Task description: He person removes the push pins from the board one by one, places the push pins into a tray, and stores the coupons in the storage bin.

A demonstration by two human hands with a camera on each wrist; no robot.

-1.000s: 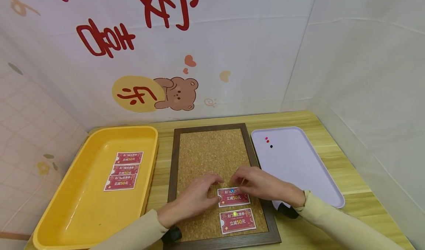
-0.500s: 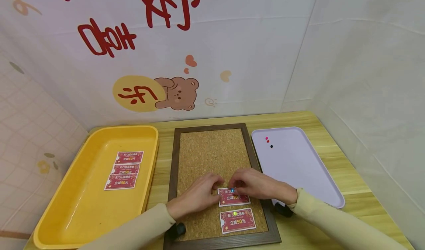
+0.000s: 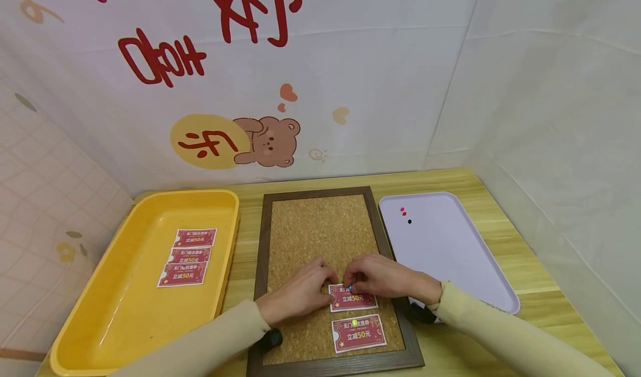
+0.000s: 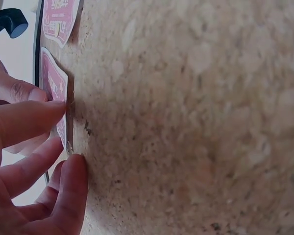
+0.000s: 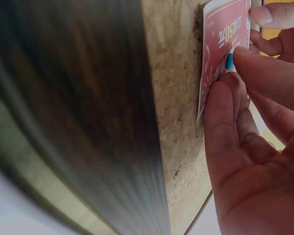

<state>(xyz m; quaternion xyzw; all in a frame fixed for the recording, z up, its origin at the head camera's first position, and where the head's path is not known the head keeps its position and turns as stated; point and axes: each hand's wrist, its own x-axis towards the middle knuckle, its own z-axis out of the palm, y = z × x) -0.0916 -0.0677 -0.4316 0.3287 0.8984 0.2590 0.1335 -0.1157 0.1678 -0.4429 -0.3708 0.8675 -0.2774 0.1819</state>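
A red coupon [image 3: 353, 301] lies on the framed corkboard [image 3: 318, 229], its edge lifted slightly off the cork. At its upper edge my right hand [image 3: 379, 277] pinches a small blue push pin [image 5: 229, 61] between thumb and finger, as the right wrist view shows. My left hand [image 3: 302, 294] holds the coupon's left edge: the thumb lies on it, a fingertip touches near its corner, and other fingers rest on the cork. Just below, a second coupon [image 3: 358, 337] bears a yellow push pin [image 3: 354, 322]. The pin's point is hidden.
On the left stands a yellow tray [image 3: 150, 310] with three more red coupons [image 3: 181, 274]. A lavender tray [image 3: 450, 243] on the right holds pink, red and black push pins [image 3: 409, 221]. The dark frame [image 3: 262, 243] surrounds the cork. Behind the table hangs a printed cloth.
My right thumb and finger have closed in on the blue push pin. My left hand has shifted slightly right, its fingers drawn closer to the coupon's edge.
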